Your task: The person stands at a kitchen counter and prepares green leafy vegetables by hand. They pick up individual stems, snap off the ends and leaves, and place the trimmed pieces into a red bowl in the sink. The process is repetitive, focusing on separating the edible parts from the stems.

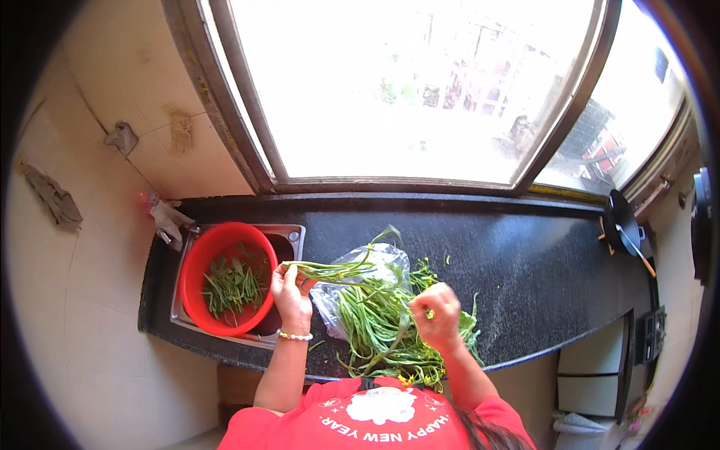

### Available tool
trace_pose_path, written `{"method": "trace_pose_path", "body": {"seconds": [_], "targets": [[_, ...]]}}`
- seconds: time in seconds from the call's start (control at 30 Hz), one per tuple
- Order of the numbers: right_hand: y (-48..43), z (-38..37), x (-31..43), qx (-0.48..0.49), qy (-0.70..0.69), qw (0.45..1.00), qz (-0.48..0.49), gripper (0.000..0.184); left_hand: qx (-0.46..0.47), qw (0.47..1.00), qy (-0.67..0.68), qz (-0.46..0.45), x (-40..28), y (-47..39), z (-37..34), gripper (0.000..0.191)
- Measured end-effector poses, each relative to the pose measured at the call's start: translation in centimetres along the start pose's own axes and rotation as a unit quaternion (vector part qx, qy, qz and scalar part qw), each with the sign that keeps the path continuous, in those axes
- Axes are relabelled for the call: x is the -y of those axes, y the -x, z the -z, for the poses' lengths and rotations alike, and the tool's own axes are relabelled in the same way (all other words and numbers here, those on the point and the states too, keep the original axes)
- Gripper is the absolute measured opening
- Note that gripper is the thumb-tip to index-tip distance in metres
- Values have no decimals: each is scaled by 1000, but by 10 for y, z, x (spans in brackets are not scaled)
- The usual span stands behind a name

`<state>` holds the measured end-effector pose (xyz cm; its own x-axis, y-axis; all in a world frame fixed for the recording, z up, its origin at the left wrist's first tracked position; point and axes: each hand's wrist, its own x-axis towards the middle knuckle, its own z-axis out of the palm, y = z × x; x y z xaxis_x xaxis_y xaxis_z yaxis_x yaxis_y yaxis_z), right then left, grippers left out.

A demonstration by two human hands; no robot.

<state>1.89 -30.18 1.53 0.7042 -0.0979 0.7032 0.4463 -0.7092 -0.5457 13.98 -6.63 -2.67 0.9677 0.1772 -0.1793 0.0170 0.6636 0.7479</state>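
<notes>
My left hand (292,292), with a beaded bracelet at the wrist, holds the ends of several long green vegetable stems (332,271) beside the red basin's rim. My right hand (437,315) is curled over the right side of a heap of leafy flowering greens (371,320); a bit of yellow-green shows at its fingers. Whether it grips a stem is partly hidden. Under the heap's upper left lies a clear plastic bag (394,260). Cut or broken green pieces (233,287) lie inside the red plastic basin (191,298).
The basin stands over a steel sink (298,236) in the black stone counter (540,270). A faucet draped with cloth (169,222) is at the left wall. A black wok (619,225) with a wooden-handled spatula (638,253) stands far right. A window frame (394,184) borders the counter's back.
</notes>
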Motion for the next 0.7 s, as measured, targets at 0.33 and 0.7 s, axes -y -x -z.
{"method": "trace_pose_path", "body": {"seconds": [0.33,0.7], "targets": [[-33,25,-8,122,31,985,-117,21,205,972,-102,-45,-16,44,-37,17],[-21,-18,8,248,-121,957,-87,6,275,948,-152,47,-18,57,-47,15]]}}
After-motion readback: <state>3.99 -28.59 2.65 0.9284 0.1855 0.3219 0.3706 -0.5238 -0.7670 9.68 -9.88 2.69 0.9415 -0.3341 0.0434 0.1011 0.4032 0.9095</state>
